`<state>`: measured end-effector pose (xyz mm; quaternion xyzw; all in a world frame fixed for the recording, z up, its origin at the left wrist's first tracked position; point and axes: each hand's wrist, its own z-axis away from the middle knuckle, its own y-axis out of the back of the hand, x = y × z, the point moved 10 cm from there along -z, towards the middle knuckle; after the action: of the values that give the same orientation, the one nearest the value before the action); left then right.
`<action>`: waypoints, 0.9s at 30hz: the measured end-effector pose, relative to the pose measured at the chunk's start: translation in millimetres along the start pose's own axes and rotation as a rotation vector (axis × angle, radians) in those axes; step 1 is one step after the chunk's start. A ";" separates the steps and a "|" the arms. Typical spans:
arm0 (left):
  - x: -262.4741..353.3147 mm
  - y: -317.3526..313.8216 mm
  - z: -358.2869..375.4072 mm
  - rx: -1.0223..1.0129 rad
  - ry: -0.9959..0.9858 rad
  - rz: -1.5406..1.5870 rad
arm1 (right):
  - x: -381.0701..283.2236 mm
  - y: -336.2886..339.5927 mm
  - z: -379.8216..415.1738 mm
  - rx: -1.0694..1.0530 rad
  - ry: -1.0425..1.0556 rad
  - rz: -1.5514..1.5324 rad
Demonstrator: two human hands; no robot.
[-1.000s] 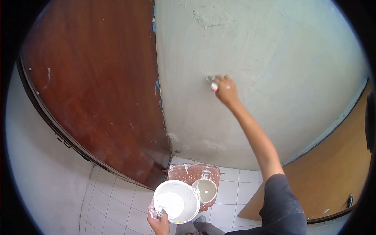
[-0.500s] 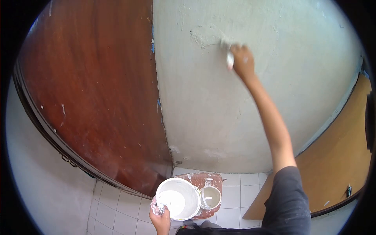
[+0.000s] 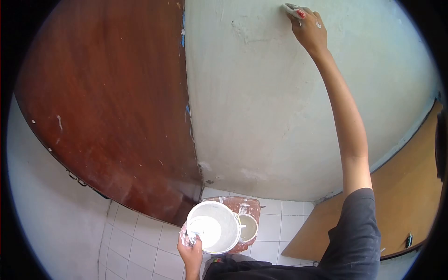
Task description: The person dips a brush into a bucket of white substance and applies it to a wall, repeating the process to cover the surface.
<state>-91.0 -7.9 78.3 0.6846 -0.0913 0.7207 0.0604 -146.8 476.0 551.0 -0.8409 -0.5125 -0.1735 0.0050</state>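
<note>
My right hand [image 3: 309, 28] is stretched far up the pale wall [image 3: 261, 102] and grips a paint brush [image 3: 290, 9] with a red-marked handle, its bristles pressed flat on the plaster. A rough patch [image 3: 245, 29] lies on the wall left of the brush. Low in front of me, my left hand [image 3: 190, 246] grips the rim of a white bucket [image 3: 213, 227] holding white paint, with a paint-smeared rag bunched under the fingers.
A dark red-brown wooden door [image 3: 107, 102] stands open at the left, against the wall's corner. A paint-splashed stool [image 3: 242, 207] with a smaller pot [image 3: 248, 228] stands on the white floor tiles [image 3: 140, 242]. An orange-brown door [image 3: 406, 200] is at the right.
My right hand has swept the brush upward and rightward along the wall, from mid-height to near the top. The bucket in my left hand has stayed about where it was.
</note>
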 end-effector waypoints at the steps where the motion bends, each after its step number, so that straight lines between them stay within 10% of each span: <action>1: -0.3 -3.0 2.5 0.010 -0.004 -0.017 | -10.3 3.3 7.4 0.003 -0.020 0.000; 11: -56.5 -3.9 16.8 0.084 0.125 0.005 | -182.0 -90.7 366.8 -0.511 0.063 -0.276; 14: -54.5 -1.7 14.7 0.067 0.113 -0.030 | -173.8 -102.5 374.3 -0.663 -0.004 -0.400; 22: -34.2 14.7 -3.8 -0.019 0.097 -0.027 | -110.6 -34.7 172.1 -0.187 -0.104 -0.158; 27: -40.7 33.3 -20.6 -0.097 0.126 -0.049 | -149.4 -79.6 311.3 -0.275 -0.113 0.053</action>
<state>-115.8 -34.5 35.1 0.6362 -0.1054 0.7554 0.1166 -188.2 443.2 200.6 -0.8553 -0.4612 -0.1940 -0.1346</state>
